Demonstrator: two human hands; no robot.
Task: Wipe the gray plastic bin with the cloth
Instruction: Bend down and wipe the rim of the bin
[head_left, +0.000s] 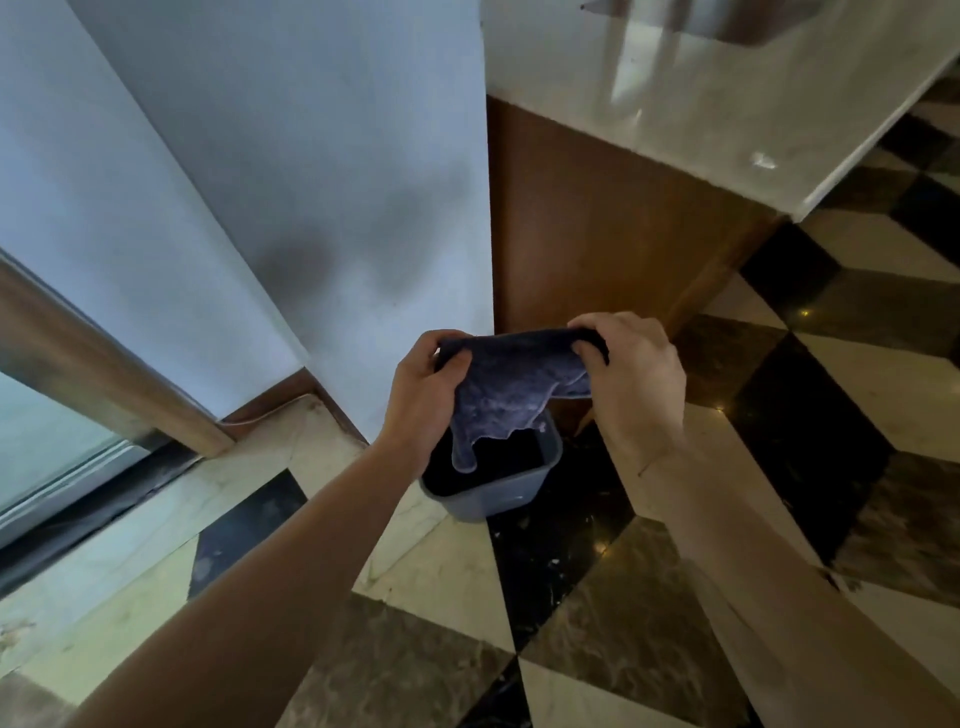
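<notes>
A dark blue-grey cloth (511, 387) hangs spread between my two hands, above the bin. My left hand (421, 387) grips its left top corner and my right hand (631, 369) grips its right top corner. The cloth's lower edge droops over the opening of the gray plastic bin (491, 501), which stands upright on the floor at the foot of the wall corner. The inside of the bin is dark and its far rim is hidden behind the cloth.
A pale wall (291, 171) rises behind the bin, with a brown wooden cabinet (597, 228) under a white stone counter (727, 83) to the right. A window frame (104, 364) and a stone sill lie at the left. The floor (571, 597) is checkered marble.
</notes>
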